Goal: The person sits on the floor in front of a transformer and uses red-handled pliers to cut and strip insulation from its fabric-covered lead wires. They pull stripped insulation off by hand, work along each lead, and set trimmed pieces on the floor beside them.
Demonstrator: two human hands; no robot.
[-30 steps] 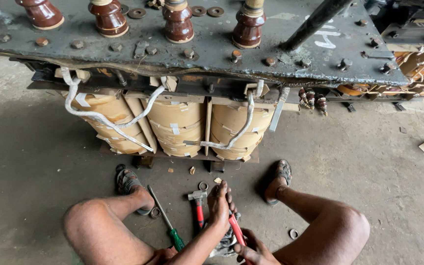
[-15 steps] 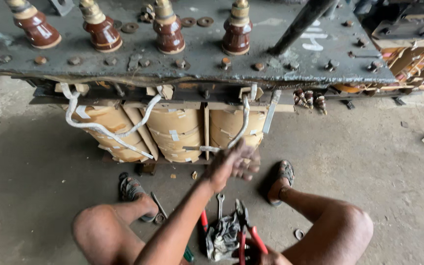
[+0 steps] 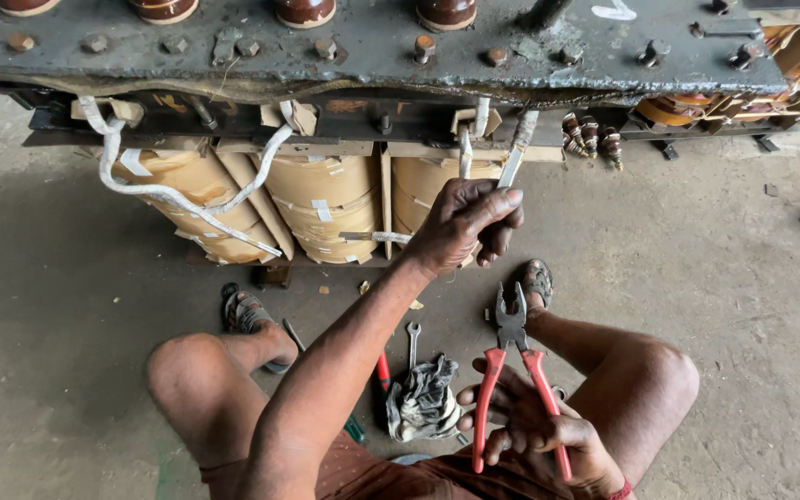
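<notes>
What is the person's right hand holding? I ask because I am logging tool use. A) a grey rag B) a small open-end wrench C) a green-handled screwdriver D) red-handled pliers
D: the right hand has its grip around the red-handled pliers, jaws pointing up.

Your left hand (image 3: 465,222) and right hand (image 3: 534,421) are bare, arms unsleeved. You wear dark strapped sandals (image 3: 247,313) on both feet, reddish-brown shorts (image 3: 372,472), knees uncovered, and a red band (image 3: 620,491) at the right wrist.
</notes>
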